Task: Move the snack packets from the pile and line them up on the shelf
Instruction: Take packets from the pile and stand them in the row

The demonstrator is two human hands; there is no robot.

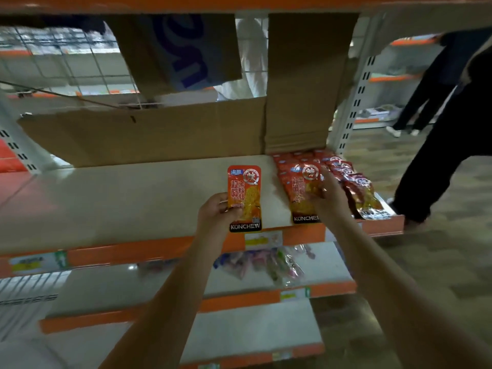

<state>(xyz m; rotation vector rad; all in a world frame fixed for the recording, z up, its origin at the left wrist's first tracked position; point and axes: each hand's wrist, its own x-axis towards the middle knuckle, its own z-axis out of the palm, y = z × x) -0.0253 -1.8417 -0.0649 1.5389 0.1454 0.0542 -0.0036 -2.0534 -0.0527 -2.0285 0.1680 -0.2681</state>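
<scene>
My left hand [217, 213] grips an orange KONCHEW snack packet [245, 193] by its lower left side, holding it upright above the front of the beige shelf [119, 203]. To the right, my right hand [328, 198] pinches another orange packet [303, 193] at its right edge; that packet lies at the left end of the packets on the shelf. Behind and right of it, several red and orange packets [348, 177] lie in overlapping rows up to the shelf's right end.
Brown cardboard sheets [159, 134] stand along the back of the shelf. Lower shelves hold clear-wrapped goods [269, 262]. The orange shelf lip [159, 251] carries price tags. A person in dark trousers [439, 155] stands in the aisle at the right.
</scene>
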